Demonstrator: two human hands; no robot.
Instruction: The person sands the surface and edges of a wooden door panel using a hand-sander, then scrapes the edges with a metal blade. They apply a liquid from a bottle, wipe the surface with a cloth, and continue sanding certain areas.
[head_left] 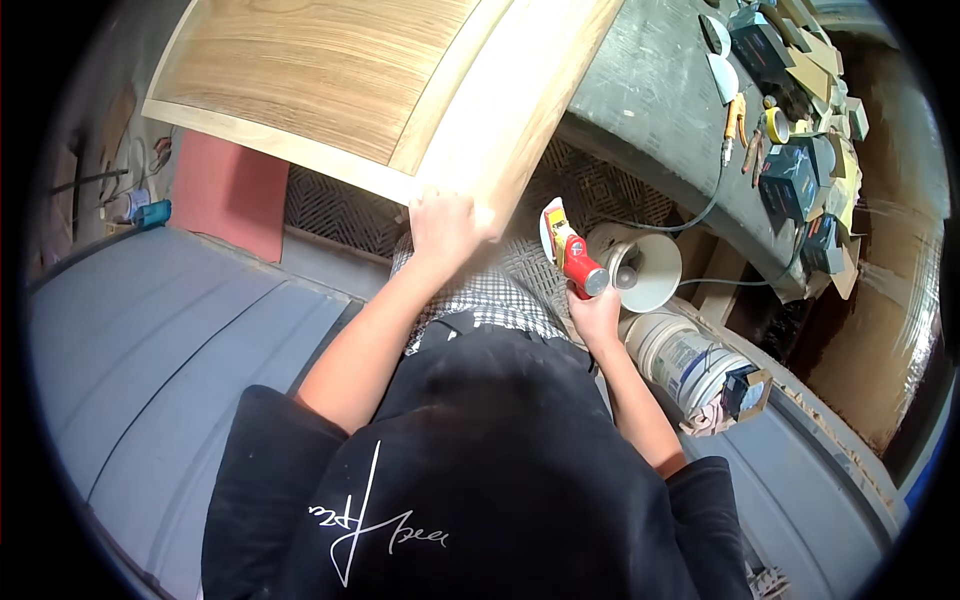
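Observation:
A wooden door panel (300,75) with a pale frame and darker grained centre fills the top of the view. My left hand (447,232) grips its near corner, fingers wrapped over the edge. Further right, my right hand (597,312) is closed round the body of a red disc sander (584,268). The sander's round head points up and away from me, apart from the panel. Part of the tool's grip is hidden behind my fingers.
Beside my right hand stand an open white bucket (655,272) and a lidded bucket (690,365) carrying a small box. The dark workbench (650,90) at right holds several sanding discs, yellow tape (776,125), boxes and a hose. Grey panels (170,350) lie at left.

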